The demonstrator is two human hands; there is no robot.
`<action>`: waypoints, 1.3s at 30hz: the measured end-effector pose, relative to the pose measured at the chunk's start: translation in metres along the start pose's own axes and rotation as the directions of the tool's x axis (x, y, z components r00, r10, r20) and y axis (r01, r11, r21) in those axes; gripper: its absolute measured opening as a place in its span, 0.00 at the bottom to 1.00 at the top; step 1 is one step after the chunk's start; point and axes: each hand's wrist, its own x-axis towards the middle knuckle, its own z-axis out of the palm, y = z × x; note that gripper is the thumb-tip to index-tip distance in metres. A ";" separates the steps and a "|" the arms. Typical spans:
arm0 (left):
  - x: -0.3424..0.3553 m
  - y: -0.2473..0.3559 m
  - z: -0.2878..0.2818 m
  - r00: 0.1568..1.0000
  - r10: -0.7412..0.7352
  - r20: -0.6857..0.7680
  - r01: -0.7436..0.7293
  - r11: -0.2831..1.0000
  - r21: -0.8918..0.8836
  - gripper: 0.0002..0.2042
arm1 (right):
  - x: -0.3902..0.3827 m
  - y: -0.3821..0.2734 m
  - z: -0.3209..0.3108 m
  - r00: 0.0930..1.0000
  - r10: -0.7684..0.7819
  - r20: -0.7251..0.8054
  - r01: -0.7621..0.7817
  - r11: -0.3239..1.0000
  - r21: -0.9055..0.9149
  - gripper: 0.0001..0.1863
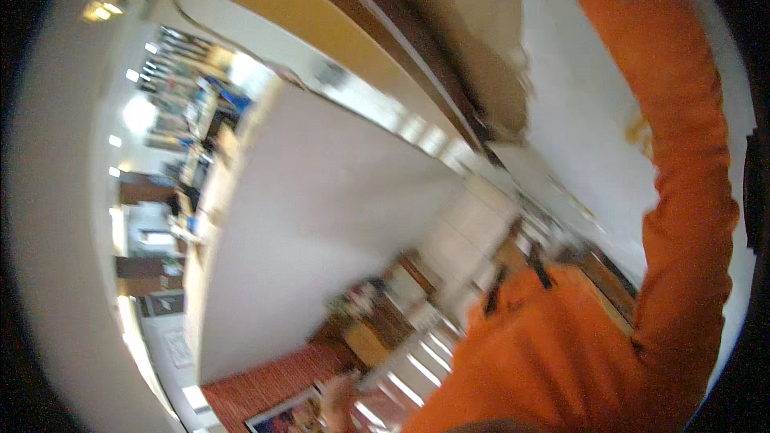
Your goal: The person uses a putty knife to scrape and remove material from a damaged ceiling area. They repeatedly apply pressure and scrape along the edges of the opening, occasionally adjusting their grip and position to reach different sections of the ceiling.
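An orange sleeve (682,128) runs along the right side from an orange hooded top with dark drawstrings (521,289). My right arm is raised in that sleeve, and its hand lies beyond the upper edge. Near the lower edge is a blurred, skin-coloured shape that looks like my left hand (341,401). A framed picture (281,417) lies close beside it, next to a red textured surface (273,373). Motion blur hides its fingers, and I cannot tell whether it holds anything.
The view is strongly tilted and smeared. A broad white panel (321,192) fills the middle, its pale edge (212,224) bordering a cluttered room at left. Brown boards (353,16) slant across the top. White slats (409,369) and wooden furniture (369,337) appear below.
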 end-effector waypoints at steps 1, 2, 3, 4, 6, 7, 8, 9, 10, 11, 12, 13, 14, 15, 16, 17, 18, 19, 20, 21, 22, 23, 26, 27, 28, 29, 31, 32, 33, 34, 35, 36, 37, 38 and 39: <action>0.012 0.007 -0.021 0.999 0.052 -0.002 -0.052 0.997 -0.059 0.19 | -0.001 -0.008 -0.005 1.000 -0.018 -0.023 0.018 1.000 0.006 0.13; 0.027 0.012 -0.047 0.992 0.113 -0.060 -0.120 0.984 -0.133 0.18 | 0.002 -0.018 -0.009 0.998 -0.050 -0.041 0.051 0.999 0.011 0.13; 0.037 0.023 -0.076 0.977 0.171 -0.130 -0.195 0.960 -0.202 0.18 | 0.001 -0.026 -0.016 0.995 -0.079 -0.059 0.079 0.997 0.013 0.13; 0.039 0.039 -0.096 0.959 0.217 -0.181 -0.263 0.919 -0.293 0.18 | 0.005 -0.024 -0.007 0.995 -0.085 -0.046 0.087 0.996 0.036 0.13; 0.047 0.066 -0.148 0.885 0.285 -0.369 -0.419 0.834 -0.360 0.18 | 0.016 -0.027 0.009 0.993 -0.113 -0.032 0.115 0.991 0.071 0.13; 0.055 0.075 -0.179 0.829 0.338 -0.446 -0.501 0.803 -0.322 0.19 | 0.014 -0.027 0.005 0.992 -0.112 -0.057 0.115 0.991 0.065 0.13; 0.059 0.085 -0.211 0.766 0.369 -0.527 -0.563 0.780 -0.273 0.19 | 0.011 -0.030 0.003 0.993 -0.100 -0.066 0.104 0.992 0.074 0.14; 0.060 0.094 -0.242 0.698 0.377 -0.608 -0.600 0.772 -0.210 0.20 | 0.008 -0.036 0.005 0.993 -0.097 -0.062 0.101 0.993 0.064 0.16; 0.062 0.103 -0.272 0.620 0.400 -0.675 -0.638 0.757 -0.138 0.18 | 0.004 -0.041 0.004 0.994 -0.092 -0.063 0.095 0.994 0.046 0.18; 0.063 0.112 -0.301 0.543 0.406 -0.735 -0.659 0.749 -0.073 0.18 | 0.004 -0.043 0.006 0.996 -0.080 -0.050 0.082 0.996 0.034 0.20; 0.066 0.119 -0.330 0.447 0.427 -0.786 -0.662 0.749 0.029 0.17 | 0.007 -0.040 0.003 0.993 -0.112 -0.042 0.114 0.992 0.047 0.20; 0.066 0.130 -0.359 0.394 0.412 -0.822 -0.683 0.729 0.038 0.16 | 0.013 -0.031 0.000 0.989 -0.140 -0.040 0.142 0.988 0.061 0.21; 0.074 0.134 -0.379 0.300 0.391 -0.870 -0.737 0.674 0.049 0.14 | 0.015 -0.033 0.005 0.986 -0.167 -0.020 0.168 0.982 0.085 0.22; 0.074 0.144 -0.403 0.293 0.305 -0.906 -0.717 0.697 0.003 0.14 | 0.002 -0.032 0.004 0.966 -0.253 -0.056 0.258 0.962 0.088 0.22; 0.095 0.156 -0.433 0.074 0.341 -0.937 -0.775 0.611 0.161 0.12 | 0.003 -0.030 -0.007 0.969 -0.247 -0.027 0.248 0.968 0.047 0.21; 0.103 0.163 -0.457 -0.001 0.317 -0.948 -0.815 0.549 0.184 0.15 | 0.010 -0.030 -0.011 0.968 -0.249 0.022 0.248 0.968 0.034 0.20; 0.108 0.182 -0.485 -0.065 0.281 -0.957 -0.841 0.502 0.204 0.20 | 0.015 -0.027 -0.015 0.968 -0.242 0.064 0.242 0.970 0.006 0.19; 0.116 0.202 -0.516 -0.029 0.253 -0.967 -0.887 0.440 0.141 0.23 | 0.018 -0.016 -0.013 0.971 -0.239 -0.014 0.238 0.970 -0.057 0.19; 0.133 0.211 -0.545 -0.071 0.202 -0.977 -0.968 0.222 0.117 0.25 | 0.020 -0.011 -0.004 0.965 -0.250 -0.086 0.240 0.965 -0.107 0.20; 0.138 0.227 -0.571 -0.092 0.198 -0.976 -0.972 0.193 0.131 0.26 | 0.022 -0.005 0.002 0.954 -0.257 -0.155 0.233 0.959 -0.158 0.20; 0.141 0.239 -0.594 -0.100 0.200 -0.975 -0.994 0.014 0.105 0.27 | 0.022 -0.004 0.005 0.954 -0.265 -0.138 0.247 0.960 -0.134 0.21; 0.148 0.252 -0.620 -0.071 0.215 -0.974 -0.983 -0.182 0.031 0.30 | 0.022 -0.005 0.004 0.953 -0.276 -0.127 0.262 0.958 -0.119 0.21; 0.185 0.256 -0.700 -0.401 0.598 -0.694 -0.540 -0.766 -0.349 0.33 | 0.018 -0.014 0.012 0.968 -0.235 -0.082 0.224 0.966 -0.128 0.24; 0.192 0.268 -0.714 -0.504 0.600 -0.621 -0.385 -0.800 -0.461 0.35 | 0.015 -0.015 0.011 0.977 -0.200 -0.068 0.191 0.974 -0.118 0.27; 0.186 0.282 -0.716 -0.514 0.544 -0.663 -0.339 -0.839 -0.426 0.38 | 0.016 -0.017 0.012 0.985 -0.167 -0.044 0.162 0.982 -0.097 0.31; 0.181 0.302 -0.719 -0.533 0.487 -0.692 -0.285 -0.873 -0.395 0.42 | 0.018 -0.015 0.010 0.973 -0.219 -0.070 0.207 0.967 -0.149 0.31; 0.179 0.334 -0.722 -0.514 0.402 -0.758 -0.241 -0.915 -0.322 0.42 | 0.021 -0.007 0.002 0.942 -0.315 -0.115 0.273 0.919 -0.284 0.31; 0.180 0.341 -0.719 -0.478 0.353 -0.804 -0.257 -0.932 -0.256 0.42 | 0.020 -0.009 0.002 0.936 -0.332 -0.116 0.283 0.907 -0.312 0.31; 0.182 0.346 -0.715 -0.419 0.311 -0.853 -0.302 -0.934 -0.192 0.42 | 0.021 -0.012 0.001 0.929 -0.352 -0.116 0.296 0.892 -0.341 0.31; 0.194 0.364 -0.710 -0.345 0.273 -0.898 -0.340 -0.928 -0.152 0.42 | 0.019 -0.010 -0.005 0.938 -0.324 -0.122 0.264 0.898 -0.351 0.31; 0.197 0.366 -0.703 -0.277 0.221 -0.935 -0.399 -0.912 -0.097 0.42 | 0.017 -0.017 -0.002 0.945 -0.308 -0.109 0.256 0.905 -0.339 0.31; 0.201 0.368 -0.696 -0.220 0.180 -0.959 -0.446 -0.893 -0.066 0.42 | 0.016 -0.024 0.001 0.951 -0.292 -0.098 0.246 0.912 -0.328 0.31; 0.205 0.373 -0.693 -0.190 0.154 -0.970 -0.466 -0.883 -0.049 0.42 | 0.015 -0.027 0.005 0.959 -0.271 -0.088 0.230 0.919 -0.320 0.31; 0.208 0.376 -0.688 -0.165 0.131 -0.978 -0.484 -0.874 -0.036 0.42 | 0.017 -0.025 0.007 0.950 -0.298 -0.089 0.255 0.912 -0.322 0.31; 0.210 0.378 -0.685 -0.148 0.113 -0.983 -0.501 -0.865 -0.024 0.42 | 0.021 -0.023 0.009 0.940 -0.328 -0.091 0.282 0.901 -0.328 0.30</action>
